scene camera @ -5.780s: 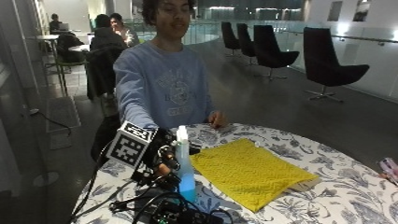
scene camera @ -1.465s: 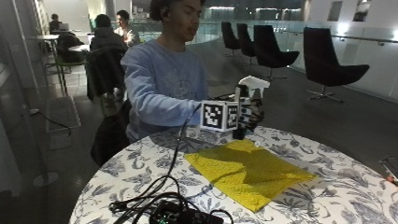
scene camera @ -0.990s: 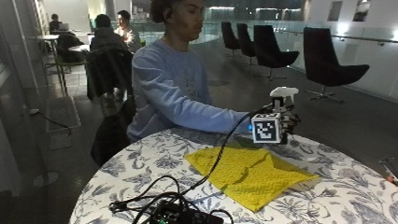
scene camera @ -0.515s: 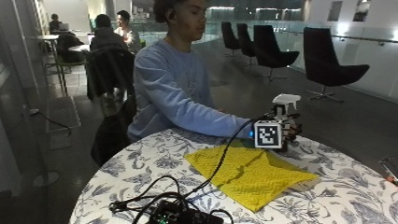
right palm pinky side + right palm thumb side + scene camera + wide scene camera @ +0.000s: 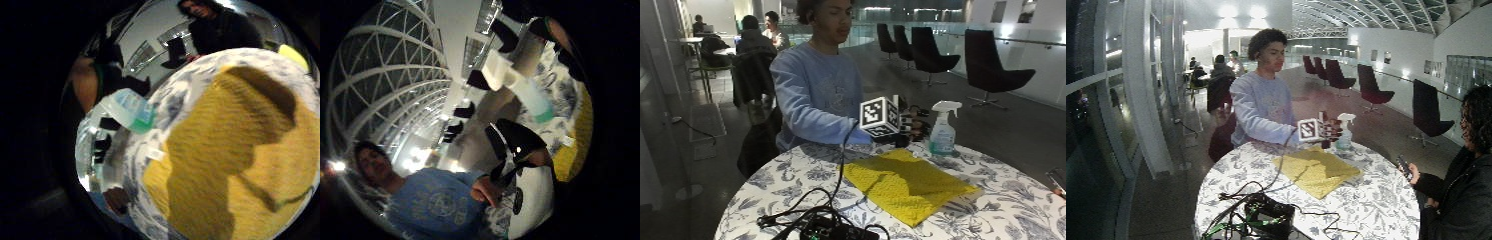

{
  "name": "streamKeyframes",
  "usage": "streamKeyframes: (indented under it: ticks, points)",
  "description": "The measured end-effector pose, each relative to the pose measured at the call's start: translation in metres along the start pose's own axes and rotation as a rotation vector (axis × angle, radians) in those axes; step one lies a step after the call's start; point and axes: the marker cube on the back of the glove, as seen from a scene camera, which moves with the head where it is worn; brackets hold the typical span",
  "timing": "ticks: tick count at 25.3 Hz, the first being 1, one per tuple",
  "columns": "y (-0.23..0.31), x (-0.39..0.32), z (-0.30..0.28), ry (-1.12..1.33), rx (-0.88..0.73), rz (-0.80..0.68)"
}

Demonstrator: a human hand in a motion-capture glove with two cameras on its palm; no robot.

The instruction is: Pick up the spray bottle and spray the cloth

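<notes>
A person in a blue top stands at the far side of a round tabletop (image 5: 1013,200) with a blue flower pattern. The bottle (image 5: 943,129) stands upright on the tabletop, at the far right, just past the far corner of the cloth (image 5: 906,182). It has a white spray head and clear sides, with blue-green liquid low down.

The right hand (image 5: 911,127) is up above the tabletop, just left of the bottle. It does not hold the bottle; a small gap shows between them. The fingers are too hidden to tell whether they are straight or curled.

The cloth is yellow and lies flat in the middle of the tabletop, with one corner toward the near side. A fold runs across it.

In the little finger side palm view the bottle (image 5: 129,111) sits beside the cloth (image 5: 235,165), and a dark shadow falls over part of the cloth. In the thumb side palm view the bottle (image 5: 520,85) shows with its white head clear of the hand, and the tabletop (image 5: 537,200) lies below.

A black box (image 5: 833,231) with wires sits at the near left edge of the tabletop. In the wide view a second person (image 5: 1465,185) in dark clothes stands at the right.
</notes>
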Motion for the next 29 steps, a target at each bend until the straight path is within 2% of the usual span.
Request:
streamKeyframes:
  ticks: [5, 12, 19, 29]
  points:
    - [0.046, 0.023, -0.068, 0.270, 0.007, 0.047]
    - [0.129, 0.052, -0.133, 0.603, -0.044, 0.069]
    - [0.175, 0.070, -0.156, 0.681, -0.046, 0.093]
    - [0.191, 0.079, -0.164, 0.694, -0.032, 0.107]
